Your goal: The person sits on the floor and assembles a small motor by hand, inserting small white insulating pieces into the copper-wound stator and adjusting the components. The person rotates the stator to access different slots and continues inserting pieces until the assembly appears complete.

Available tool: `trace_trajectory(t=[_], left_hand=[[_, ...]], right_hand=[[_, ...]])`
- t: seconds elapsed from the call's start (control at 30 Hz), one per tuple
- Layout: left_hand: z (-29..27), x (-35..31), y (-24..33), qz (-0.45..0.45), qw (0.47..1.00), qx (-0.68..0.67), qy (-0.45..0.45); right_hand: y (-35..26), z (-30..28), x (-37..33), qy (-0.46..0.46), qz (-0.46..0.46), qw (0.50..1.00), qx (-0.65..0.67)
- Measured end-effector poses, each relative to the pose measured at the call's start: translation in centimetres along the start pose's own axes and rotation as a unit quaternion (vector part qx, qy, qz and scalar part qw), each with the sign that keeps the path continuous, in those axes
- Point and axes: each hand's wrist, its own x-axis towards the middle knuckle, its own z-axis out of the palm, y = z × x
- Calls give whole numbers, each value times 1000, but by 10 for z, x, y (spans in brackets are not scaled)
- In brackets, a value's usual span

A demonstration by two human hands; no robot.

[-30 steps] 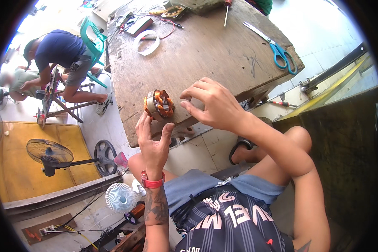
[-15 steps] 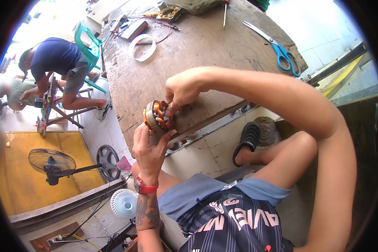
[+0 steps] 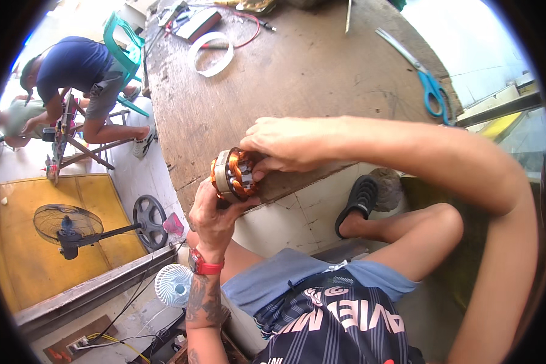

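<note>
1. At the table's near left edge: stator (image 3: 232, 176), copper coils facing right, steel band around its middle. Whether its underside bears on the wood cannot be told.
2. Left hand (image 3: 212, 217): grasping the stator from the near side, fingers at its left, thumb along its lower side. A red watch (image 3: 207, 266) is on the wrist.
3. Right hand (image 3: 288, 144): at the right face of the stator, fingers curled, thumb by the coils. Whether the fingertips pinch a wire cannot be told.
4. Change: one second ago the right hand was well apart from the stator; it is now at the coils, and the left thumb has closed in below. Judged from this, the left hand steadies the part while the right works on the winding.
5. Table (image 3: 303, 76), far left: white ring (image 3: 227, 60), with a box (image 3: 200, 25) and red lead (image 3: 258, 29) beyond it. Far right: scissors (image 3: 432, 94).
6. Beyond the table, left: co-worker (image 3: 76, 64) bent forward beside a green chair (image 3: 122, 43). Nearer: black fan (image 3: 68, 224).
</note>
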Motion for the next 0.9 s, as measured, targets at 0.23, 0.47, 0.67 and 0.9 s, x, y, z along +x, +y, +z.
trace_trajectory(t=[0.23,0.47,0.67,0.9], left_hand=[[-1,-2,12,-3,1000,11,6],[-2,-1,10,95,993,67,-11],[2,1,6,42,998,49,19],[-10,17,-4,73,995,41,-59]], right_hand=[[-30,51,-46,372,8,923,-101],[-41,80,-26,417,23,902,-106],[-40,79,-17,414,-11,893,-177],[-11,35,-60,350,232,823,-382]])
